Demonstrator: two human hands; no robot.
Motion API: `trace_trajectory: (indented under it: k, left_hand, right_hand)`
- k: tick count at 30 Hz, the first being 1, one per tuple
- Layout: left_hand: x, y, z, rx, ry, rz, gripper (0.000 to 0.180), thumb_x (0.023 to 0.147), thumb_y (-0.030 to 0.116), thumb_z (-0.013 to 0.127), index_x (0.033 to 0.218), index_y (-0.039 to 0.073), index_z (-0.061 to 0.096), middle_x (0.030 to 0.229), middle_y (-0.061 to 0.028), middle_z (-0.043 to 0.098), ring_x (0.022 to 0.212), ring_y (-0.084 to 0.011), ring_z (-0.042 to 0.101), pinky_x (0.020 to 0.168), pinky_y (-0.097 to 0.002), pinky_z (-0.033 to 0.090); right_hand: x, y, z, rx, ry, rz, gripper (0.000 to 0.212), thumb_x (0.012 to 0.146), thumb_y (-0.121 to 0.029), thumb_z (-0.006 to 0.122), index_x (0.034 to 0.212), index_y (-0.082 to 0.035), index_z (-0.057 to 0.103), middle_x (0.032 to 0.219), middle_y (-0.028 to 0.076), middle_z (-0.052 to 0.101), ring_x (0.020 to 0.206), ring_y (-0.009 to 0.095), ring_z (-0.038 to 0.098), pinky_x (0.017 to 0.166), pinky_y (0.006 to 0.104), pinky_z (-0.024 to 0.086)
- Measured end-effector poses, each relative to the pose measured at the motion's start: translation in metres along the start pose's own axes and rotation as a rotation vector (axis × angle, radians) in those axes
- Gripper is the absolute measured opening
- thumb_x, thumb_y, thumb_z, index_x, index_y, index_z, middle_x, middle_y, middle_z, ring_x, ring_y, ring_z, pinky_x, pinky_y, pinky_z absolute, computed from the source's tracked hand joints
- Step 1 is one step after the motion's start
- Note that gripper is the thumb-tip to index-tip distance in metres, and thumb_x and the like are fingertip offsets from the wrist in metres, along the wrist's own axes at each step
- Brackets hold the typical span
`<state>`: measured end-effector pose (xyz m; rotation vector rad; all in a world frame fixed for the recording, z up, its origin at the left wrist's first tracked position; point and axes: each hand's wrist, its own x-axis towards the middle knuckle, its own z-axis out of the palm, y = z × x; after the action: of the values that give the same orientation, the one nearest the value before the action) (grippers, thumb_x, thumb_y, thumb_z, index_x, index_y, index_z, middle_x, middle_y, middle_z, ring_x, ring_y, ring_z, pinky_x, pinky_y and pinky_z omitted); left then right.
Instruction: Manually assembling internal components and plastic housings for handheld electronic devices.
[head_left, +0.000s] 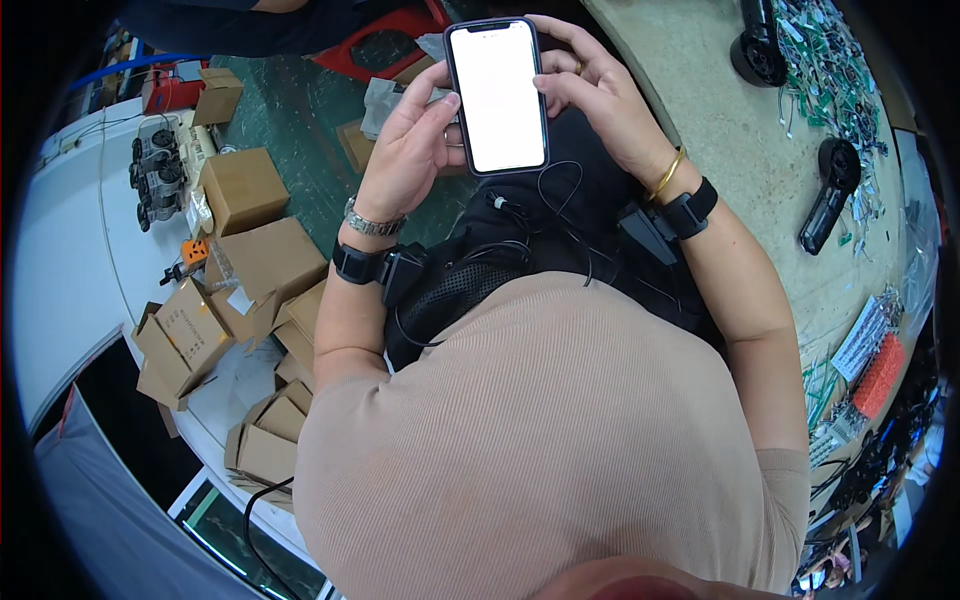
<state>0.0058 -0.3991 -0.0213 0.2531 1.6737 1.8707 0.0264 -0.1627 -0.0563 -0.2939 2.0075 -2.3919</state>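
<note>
A smartphone (496,100) with a bright white screen is held upright between both my hands, above my lap. My left hand (412,140) grips its left edge, the thumb lying along the side of the screen. From the right, my right hand (603,100) holds the other edge, with its thumb at the screen's rim and its fingers partly hidden behind the phone. A metal watch (372,222) and a black strapped device (385,268) are on my left wrist. On the right wrist are a gold bangle (670,175) and another black strapped device (688,210).
Several cardboard boxes (245,190) are piled at my left. The worktable (690,60) on my right carries a heap of small green circuit boards (825,70), two black handheld devices (830,195) and a red bristly piece (880,375). Thin black cables (560,200) lie across my lap.
</note>
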Motion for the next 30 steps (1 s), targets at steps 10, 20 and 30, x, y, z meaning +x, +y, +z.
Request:
trace_trajectory:
  k: [10,20,30]
  left_hand:
    - [0.011,-0.003,-0.008,-0.077,0.009,-0.05,0.043,0.108,0.024,0.039,0.143,-0.001,0.038,0.111,-0.0181,0.07,0.094,-0.0206,0.075,0.074,-0.0313,0.065]
    - [0.015,0.005,0.001,0.015,0.213,-0.152,0.045,0.108,0.034,0.042,0.129,-0.004,0.05,0.089,-0.0154,0.075,0.075,-0.0194,0.076,0.058,-0.0243,0.061]
    - [0.01,0.008,0.002,-0.011,0.211,-0.158,0.044,0.106,0.032,0.042,0.13,-0.004,0.051,0.094,-0.0183,0.075,0.079,-0.0226,0.077,0.061,-0.0273,0.063]
  right_hand:
    - [-0.002,0.001,-0.003,0.076,0.019,0.165,0.041,0.106,-0.025,0.054,0.145,-0.011,0.055,0.088,0.001,0.066,0.07,0.006,0.063,0.059,0.0189,0.055]
    - [-0.004,0.007,0.001,-0.008,-0.026,0.135,0.04,0.106,-0.022,0.054,0.144,-0.009,0.055,0.083,0.002,0.066,0.066,0.006,0.065,0.059,0.0199,0.057]
    - [-0.004,0.01,0.0,-0.012,-0.025,0.142,0.038,0.106,-0.021,0.054,0.143,-0.009,0.056,0.083,0.002,0.066,0.068,0.007,0.066,0.06,0.0204,0.058]
